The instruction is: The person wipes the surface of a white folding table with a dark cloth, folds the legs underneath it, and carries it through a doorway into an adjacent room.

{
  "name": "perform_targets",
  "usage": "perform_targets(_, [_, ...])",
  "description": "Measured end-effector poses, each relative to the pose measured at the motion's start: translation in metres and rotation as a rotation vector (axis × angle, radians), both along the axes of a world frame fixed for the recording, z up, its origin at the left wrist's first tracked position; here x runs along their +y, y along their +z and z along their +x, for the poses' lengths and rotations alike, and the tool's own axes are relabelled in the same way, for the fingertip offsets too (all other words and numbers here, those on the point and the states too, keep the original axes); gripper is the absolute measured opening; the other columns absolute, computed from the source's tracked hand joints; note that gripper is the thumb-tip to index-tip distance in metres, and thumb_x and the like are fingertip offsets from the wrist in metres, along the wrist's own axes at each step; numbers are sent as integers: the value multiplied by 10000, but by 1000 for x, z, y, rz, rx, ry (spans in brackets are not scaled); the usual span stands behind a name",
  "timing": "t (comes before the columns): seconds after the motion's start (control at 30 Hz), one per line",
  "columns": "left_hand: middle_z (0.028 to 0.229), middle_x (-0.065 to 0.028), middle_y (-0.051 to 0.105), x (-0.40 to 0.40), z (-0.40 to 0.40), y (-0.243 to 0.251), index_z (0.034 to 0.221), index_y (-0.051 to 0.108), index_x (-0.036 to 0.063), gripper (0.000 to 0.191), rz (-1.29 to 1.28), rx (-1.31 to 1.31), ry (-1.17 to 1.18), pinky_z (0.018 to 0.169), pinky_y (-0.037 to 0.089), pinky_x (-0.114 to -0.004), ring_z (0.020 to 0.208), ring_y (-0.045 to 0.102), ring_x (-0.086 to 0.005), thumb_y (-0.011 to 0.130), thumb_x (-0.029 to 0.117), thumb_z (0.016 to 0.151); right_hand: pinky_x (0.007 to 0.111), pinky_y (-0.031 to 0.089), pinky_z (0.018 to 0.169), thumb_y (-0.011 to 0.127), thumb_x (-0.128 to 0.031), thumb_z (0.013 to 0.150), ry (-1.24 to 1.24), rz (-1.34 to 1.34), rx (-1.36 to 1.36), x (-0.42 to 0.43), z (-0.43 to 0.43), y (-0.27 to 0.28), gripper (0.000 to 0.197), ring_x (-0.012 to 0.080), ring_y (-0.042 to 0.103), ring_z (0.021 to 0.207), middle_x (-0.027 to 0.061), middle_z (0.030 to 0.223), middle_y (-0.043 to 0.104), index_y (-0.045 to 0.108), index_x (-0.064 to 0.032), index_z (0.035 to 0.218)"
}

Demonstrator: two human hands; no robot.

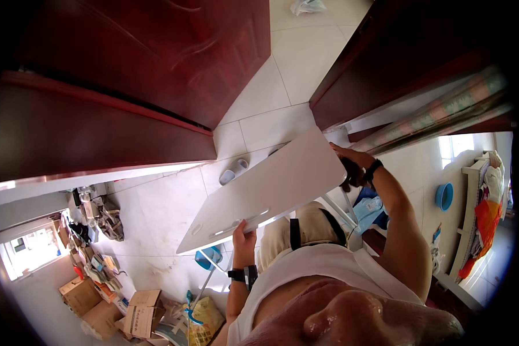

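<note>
A white folding table (277,186) with pale metal legs (337,209) is tilted across the space before my body. Slots are cut into its top near the edge closest to me. My left hand (244,240) grips that near edge beside a slot, thumb on top and the other fingers mostly hidden. At the far right end, my right hand (352,166) holds the table's short edge, its fingers partly in shadow. Both wrists wear black bands.
Dark red doors (199,56) flank a tiled doorway ahead. A grey slipper (233,171) lies by the table. Cardboard boxes (142,313), a yellow sack (205,320) and a blue bucket (208,257) stand to the left. A blue basin (444,197) and a white bed frame (467,216) are right.
</note>
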State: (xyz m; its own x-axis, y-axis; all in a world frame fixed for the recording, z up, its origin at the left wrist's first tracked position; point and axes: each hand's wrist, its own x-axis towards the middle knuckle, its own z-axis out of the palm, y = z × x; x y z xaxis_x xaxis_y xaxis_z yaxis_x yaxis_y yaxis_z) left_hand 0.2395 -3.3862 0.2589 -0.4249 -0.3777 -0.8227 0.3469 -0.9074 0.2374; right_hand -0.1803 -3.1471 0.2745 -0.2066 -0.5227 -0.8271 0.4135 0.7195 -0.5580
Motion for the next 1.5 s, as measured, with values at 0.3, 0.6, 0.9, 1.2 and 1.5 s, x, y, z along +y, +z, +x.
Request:
perform_targets(0.3, [1034,-101,630,-25,20,-32,1068,556,18,156,75,-23,-149,900,543,-343,1011,625,-245,579,-17,918,294,504,871,595,-332,930,-595,-322,-171,51,100,17,383,164,633,969,58,1066,672,613,-51,1188])
perform_targets(0.6, [1151,-128,616,-29,-41,-10,1178,539,7,271,84,23,-346,967,525,-382,1106,604,-275,571,-6,909,320,556,784,583,-313,899,-868,-250,-131,95,157,103,342,193,692,832,79,943,717,655,-41,1094])
perform_targets(0.9, [1189,-126,617,-42,-134,-23,1230,521,20,351,11,112,-498,991,514,-392,1137,597,-281,578,-20,886,350,533,889,615,-299,883,-958,-356,-159,126,150,112,448,232,677,976,106,1102,696,604,-8,1223])
perform_targets(1.2, [1065,-99,662,-69,-229,-20,1130,580,9,237,-158,84,-668,869,560,-335,977,660,-220,597,41,896,365,532,915,613,-339,909,-951,-413,-209,113,120,109,522,249,661,1034,134,1196,658,546,16,1285])
perform_targets(1.5, [957,-81,654,-105,-313,-46,1012,621,33,178,-256,35,-805,794,532,-309,902,635,-192,645,141,873,401,518,966,581,-419,916,-956,-523,-427,84,84,81,601,279,645,1095,160,1240,637,506,6,1334])
